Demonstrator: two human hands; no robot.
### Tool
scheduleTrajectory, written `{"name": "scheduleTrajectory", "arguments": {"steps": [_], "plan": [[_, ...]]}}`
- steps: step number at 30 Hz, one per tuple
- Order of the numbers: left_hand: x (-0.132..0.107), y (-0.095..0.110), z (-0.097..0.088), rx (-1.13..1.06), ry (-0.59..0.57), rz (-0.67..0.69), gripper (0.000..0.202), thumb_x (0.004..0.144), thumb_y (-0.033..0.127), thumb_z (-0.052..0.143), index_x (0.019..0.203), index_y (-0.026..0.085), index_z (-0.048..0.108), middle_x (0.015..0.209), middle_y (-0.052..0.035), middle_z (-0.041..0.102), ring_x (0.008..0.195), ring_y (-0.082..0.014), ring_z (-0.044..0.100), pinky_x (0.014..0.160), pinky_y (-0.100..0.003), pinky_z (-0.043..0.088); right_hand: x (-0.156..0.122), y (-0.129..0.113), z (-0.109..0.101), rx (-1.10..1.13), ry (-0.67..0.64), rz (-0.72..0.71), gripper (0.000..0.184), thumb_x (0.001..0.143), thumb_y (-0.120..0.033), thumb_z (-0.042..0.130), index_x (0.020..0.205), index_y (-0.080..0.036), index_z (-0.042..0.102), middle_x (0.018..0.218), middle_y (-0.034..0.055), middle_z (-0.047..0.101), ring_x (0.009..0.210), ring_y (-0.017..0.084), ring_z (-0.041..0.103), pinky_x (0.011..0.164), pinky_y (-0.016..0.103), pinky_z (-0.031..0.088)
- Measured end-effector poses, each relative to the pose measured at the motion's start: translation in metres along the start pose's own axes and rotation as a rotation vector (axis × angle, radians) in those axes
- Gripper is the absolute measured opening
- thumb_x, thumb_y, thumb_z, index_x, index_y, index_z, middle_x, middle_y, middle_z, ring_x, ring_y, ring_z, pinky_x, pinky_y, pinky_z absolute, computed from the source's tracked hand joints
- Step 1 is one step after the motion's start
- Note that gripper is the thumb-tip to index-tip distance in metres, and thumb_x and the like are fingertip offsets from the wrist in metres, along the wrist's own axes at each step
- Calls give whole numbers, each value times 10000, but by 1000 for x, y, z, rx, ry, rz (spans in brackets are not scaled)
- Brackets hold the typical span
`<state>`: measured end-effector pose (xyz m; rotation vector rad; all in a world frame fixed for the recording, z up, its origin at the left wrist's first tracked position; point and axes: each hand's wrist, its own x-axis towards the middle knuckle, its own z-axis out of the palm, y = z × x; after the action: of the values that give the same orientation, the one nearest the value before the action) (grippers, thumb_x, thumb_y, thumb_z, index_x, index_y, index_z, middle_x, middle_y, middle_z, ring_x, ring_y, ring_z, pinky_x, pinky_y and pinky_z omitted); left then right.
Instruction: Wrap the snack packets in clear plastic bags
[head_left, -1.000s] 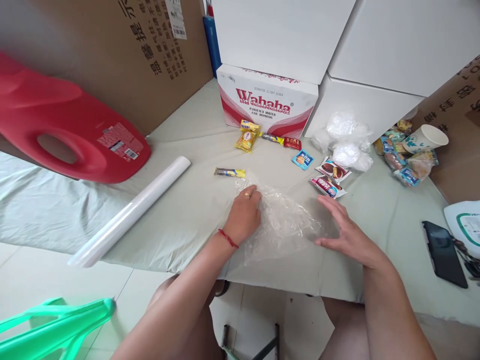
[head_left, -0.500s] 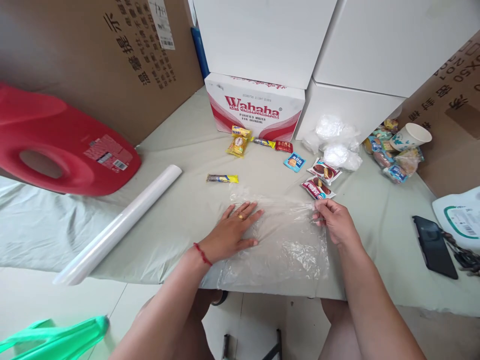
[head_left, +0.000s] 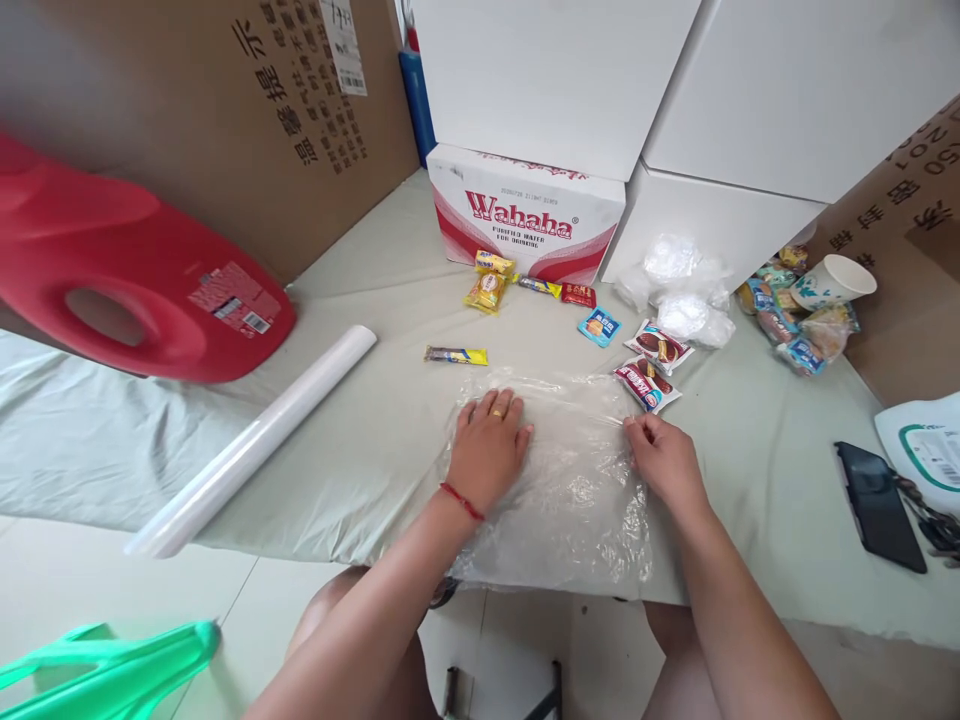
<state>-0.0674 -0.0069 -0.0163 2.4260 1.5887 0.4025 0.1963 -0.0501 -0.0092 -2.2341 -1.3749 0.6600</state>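
A crinkled sheet of clear plastic wrap (head_left: 577,490) lies spread on the pale green cloth (head_left: 360,440), hanging over the front edge. My left hand (head_left: 489,445) rests flat on the sheet's left part, fingers stretched out, a ring on one finger. My right hand (head_left: 664,458) is at the sheet's right edge with the fingers curled and pinching the film. Just beyond it lie two red snack packets (head_left: 649,385). A long roll of wrap (head_left: 255,440) lies to the left.
A red jug (head_left: 135,285) lies at the left. A Wahaha carton (head_left: 529,225), white boxes and cardboard stand behind. Small snack packets (head_left: 491,285), crumpled plastic (head_left: 686,290), a paper cup (head_left: 832,282) and a dark phone (head_left: 877,505) lie on the cloth. A green stool (head_left: 112,670) stands below left.
The sheet went from bunched to spread flat. My left hand drew back slightly and flattened on it; my right hand went from open to pinching the right edge.
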Motion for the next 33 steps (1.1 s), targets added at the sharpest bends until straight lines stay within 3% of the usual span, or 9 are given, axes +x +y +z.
{"name": "scheduleTrajectory", "arguments": {"steps": [3,6,9,11,14,17,24,28,33], "plan": [[2,2,15,35,-39,5,517,1054,344,402,1522,148,504,1654,-136,424,1543,-330,366,1238,-616,296,-1,-2,-3,-213,155,-86,228,936,-400,549,865,-227,679,834,53,715,691,208,614,627,313,406],[6,5,20,23,-49,46,541,1069,384,354,1546,162,477,1667,-127,403,1560,-308,343,1258,-620,257,-9,-8,0,-174,379,-391,231,981,-332,509,1013,-225,711,1007,100,711,900,259,644,797,390,501],[8,6,15,-2,-52,95,532,1081,385,305,1536,189,497,1665,-112,411,1564,-294,340,1268,-625,230,-19,-17,13,-154,274,-714,312,1032,-332,477,1222,-226,701,1233,135,694,1211,299,596,1045,479,482],[9,5,10,-7,-34,113,537,1086,383,276,1540,195,495,1669,-103,404,1569,-283,331,1279,-618,204,-21,-18,24,-221,107,-779,439,1048,-377,472,1436,-207,590,1502,141,568,1439,317,459,1182,535,389],[10,-4,6,15,-4,61,555,1087,383,256,1563,191,466,1671,-104,400,1573,-276,326,1291,-601,182,-16,-10,38,-326,-18,-671,583,1069,-441,420,1579,-156,431,1671,150,377,1584,341,250,1265,610,240],[10,-15,6,40,-23,-30,571,1079,380,270,1583,168,435,1668,-129,396,1563,-290,347,1279,-611,213,-9,0,43,-314,-25,-585,605,1074,-457,398,1572,-115,435,1681,178,347,1592,341,234,1268,605,240],[13,-12,-1,28,75,-56,510,1077,353,321,1378,88,635,1573,-190,523,1524,-335,409,1246,-604,300,5,-28,8,-1,142,-564,405,1047,-471,457,1257,-199,672,1317,134,700,1233,270,642,1054,448,511],[19,-8,-6,-6,131,29,455,1074,275,318,1267,160,713,1477,-132,635,1534,-298,401,1279,-583,249,57,-65,-16,-230,97,-425,321,1026,-398,455,1053,-213,716,1020,90,761,939,248,699,837,355,517],[26,-19,5,-24,-9,-31,496,1063,336,360,1508,213,540,1615,-115,482,1527,-311,408,1251,-671,246,147,-93,2,-612,44,-306,596,958,-562,591,1333,-99,608,1337,243,639,1230,371,594,1006,420,438]]}}
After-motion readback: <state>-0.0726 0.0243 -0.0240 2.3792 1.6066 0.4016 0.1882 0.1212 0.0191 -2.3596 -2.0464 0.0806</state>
